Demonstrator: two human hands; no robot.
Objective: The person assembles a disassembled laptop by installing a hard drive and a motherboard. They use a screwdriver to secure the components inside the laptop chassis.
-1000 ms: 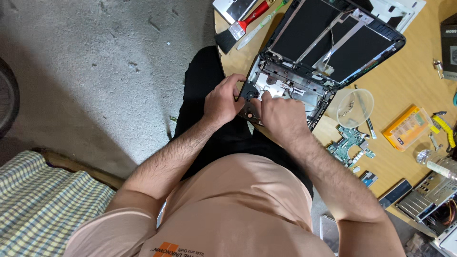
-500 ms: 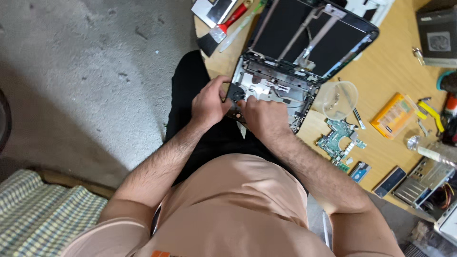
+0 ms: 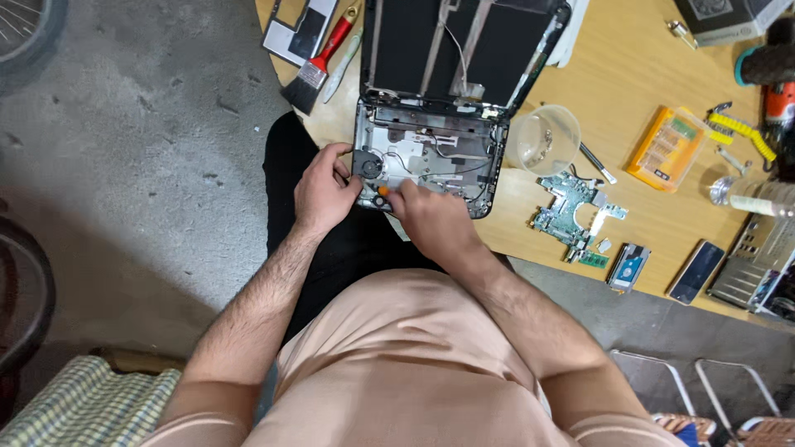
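An opened laptop [image 3: 431, 149] lies on the wooden table [image 3: 646, 74] with its base shell stripped and its dark lid folded back. My left hand [image 3: 321, 192] grips the shell's near left corner, beside the round cooling fan [image 3: 369, 164]. My right hand [image 3: 431, 217] is closed on a small orange-handled screwdriver [image 3: 383, 192], whose tip meets the shell's front edge next to the fan. Thin cables cross the bare shell.
To the right lie a clear plastic cup [image 3: 545, 139], a green circuit board [image 3: 570, 207], a drive [image 3: 628, 266], a phone [image 3: 697, 271] and an orange bit case [image 3: 667, 147]. A red-handled brush [image 3: 319, 62] rests at the table's left edge. Concrete floor spreads to the left.
The view has swung so the laptop sits more upright and central. My right hand has slid toward the near left corner, and the orange screwdriver now shows between the two hands.
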